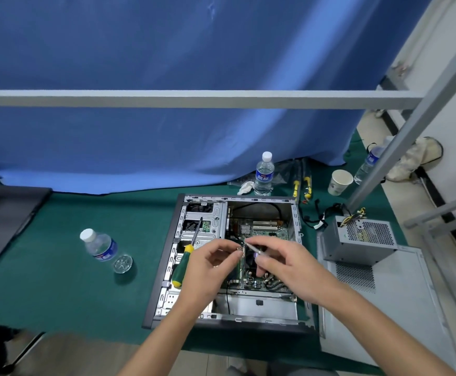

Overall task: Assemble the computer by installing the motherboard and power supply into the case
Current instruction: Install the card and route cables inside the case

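The open computer case lies on its side on the green table. The motherboard sits inside it. The grey power supply stands outside, to the right of the case, on the removed side panel. My left hand pinches a small screw over the board. My right hand grips a thin silver screwdriver, its tip close to the screw. A green and yellow screwdriver rests on the drive cage.
A water bottle and a clear dish lie left of the case. Another bottle, a paper cup, yellow-handled tools and loose cables sit behind it. A metal frame bar crosses overhead.
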Tool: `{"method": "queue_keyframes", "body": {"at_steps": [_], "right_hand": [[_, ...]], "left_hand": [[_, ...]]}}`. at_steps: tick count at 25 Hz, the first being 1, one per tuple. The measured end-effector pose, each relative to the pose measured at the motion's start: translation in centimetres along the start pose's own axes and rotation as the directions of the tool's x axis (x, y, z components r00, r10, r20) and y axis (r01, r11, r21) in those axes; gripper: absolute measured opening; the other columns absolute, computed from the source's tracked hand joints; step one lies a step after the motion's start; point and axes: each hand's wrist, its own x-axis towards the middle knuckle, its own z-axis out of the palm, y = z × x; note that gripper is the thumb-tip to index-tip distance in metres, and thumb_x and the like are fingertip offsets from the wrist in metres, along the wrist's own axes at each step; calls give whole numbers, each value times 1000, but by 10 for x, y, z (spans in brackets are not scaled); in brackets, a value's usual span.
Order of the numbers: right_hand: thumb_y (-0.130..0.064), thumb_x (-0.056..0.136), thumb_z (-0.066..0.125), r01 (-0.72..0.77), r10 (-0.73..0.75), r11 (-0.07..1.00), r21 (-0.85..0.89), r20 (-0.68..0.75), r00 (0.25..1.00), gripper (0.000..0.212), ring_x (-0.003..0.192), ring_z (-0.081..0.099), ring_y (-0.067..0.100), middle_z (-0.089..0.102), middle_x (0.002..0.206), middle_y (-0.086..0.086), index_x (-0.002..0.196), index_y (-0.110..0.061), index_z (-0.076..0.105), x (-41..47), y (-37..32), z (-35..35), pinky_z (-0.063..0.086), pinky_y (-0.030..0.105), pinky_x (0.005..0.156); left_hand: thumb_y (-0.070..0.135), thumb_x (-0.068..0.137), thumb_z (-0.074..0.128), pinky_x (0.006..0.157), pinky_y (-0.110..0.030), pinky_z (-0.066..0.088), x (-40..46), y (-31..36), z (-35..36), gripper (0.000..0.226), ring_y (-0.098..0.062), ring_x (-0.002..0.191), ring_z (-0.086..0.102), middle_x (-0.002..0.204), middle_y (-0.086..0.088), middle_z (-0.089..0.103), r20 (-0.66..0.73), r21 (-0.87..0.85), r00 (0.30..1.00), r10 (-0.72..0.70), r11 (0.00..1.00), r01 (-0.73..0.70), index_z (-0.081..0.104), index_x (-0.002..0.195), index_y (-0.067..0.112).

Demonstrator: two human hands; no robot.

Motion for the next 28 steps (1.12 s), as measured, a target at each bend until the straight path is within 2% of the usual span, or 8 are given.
{"method": "queue_keyframes", "body": {"at_steps": [2, 5, 12, 16, 19, 21, 24, 28], "right_hand": [[-42, 96, 52, 32, -32, 998, -55, -5, 999, 33, 75, 67, 13, 71, 91, -20, 119, -66, 52, 0, -4, -3, 53, 35, 69], [-41, 96, 57, 52, -59, 991, -120, -58, 997, 27, 92, 65, -9, 66, 102, -35, 116, -57, 59, 1, -9, -7, 53, 28, 87], [-38, 93, 62, 77, -91, 977, -200, -60, 994, 16, 80, 66, 0, 70, 86, -23, 106, -44, 69, 7, -24, -11, 56, 33, 79], [-38, 93, 63, 80, -95, 971, -225, -54, 994, 15, 76, 64, 0, 69, 84, -23, 104, -43, 71, 10, -27, -12, 54, 28, 74], [-38, 93, 63, 74, -84, 964, -254, -29, 996, 15, 70, 63, 2, 70, 81, -16, 104, -40, 72, 16, -30, -19, 53, 26, 67], [-38, 93, 62, 98, -103, 938, -332, 2, 995, 16, 67, 60, -1, 70, 79, -18, 106, -40, 71, 17, -30, -19, 49, 23, 63], [-38, 95, 58, 176, -181, 835, -521, 42, 983, 19, 83, 62, -3, 71, 91, -21, 111, -39, 68, 18, -35, -19, 53, 26, 73], [-35, 95, 57, 246, -228, 768, -591, 107, 968, 21, 90, 60, 4, 66, 97, -16, 114, -36, 67, 21, -37, -22, 51, 30, 79]], "left_hand": [[19, 86, 76, 78, -34, 57, 2, 3, -2, 15, -16, 81, 69, 87, 3, 74, -16, -4, 1000, 16, 1000, -16, 74, 92, 33], [18, 84, 78, 75, -28, 55, 5, 5, -4, 17, -14, 78, 69, 85, 4, 74, -30, 13, 999, 35, 999, -35, 74, 90, 33], [15, 81, 80, 73, -24, 55, 5, 14, -7, 18, -13, 75, 68, 82, 4, 73, -11, 56, 995, 102, 993, -101, 73, 87, 30], [12, 79, 81, 72, -19, 52, 5, 21, -10, 19, -8, 74, 67, 82, 6, 72, -23, 120, 986, 167, 979, -164, 75, 82, 30], [13, 78, 81, 73, -20, 53, 10, 29, -12, 20, -9, 77, 67, 81, 11, 71, 2, 204, 973, 231, 953, -226, 75, 83, 31], [13, 78, 81, 72, -24, 54, 12, 31, -14, 14, -9, 77, 66, 78, 12, 70, 42, 277, 963, 266, 923, -267, 78, 85, 24], [12, 79, 81, 71, -20, 50, 12, 34, -15, 10, -6, 76, 64, 78, 13, 69, 78, 338, 956, 282, 895, -292, 79, 87, 16], [10, 81, 78, 68, -11, 42, 17, 35, -18, 8, 2, 72, 60, 75, 15, 67, 117, 319, 977, 179, 925, -207, 79, 88, 13]]}}
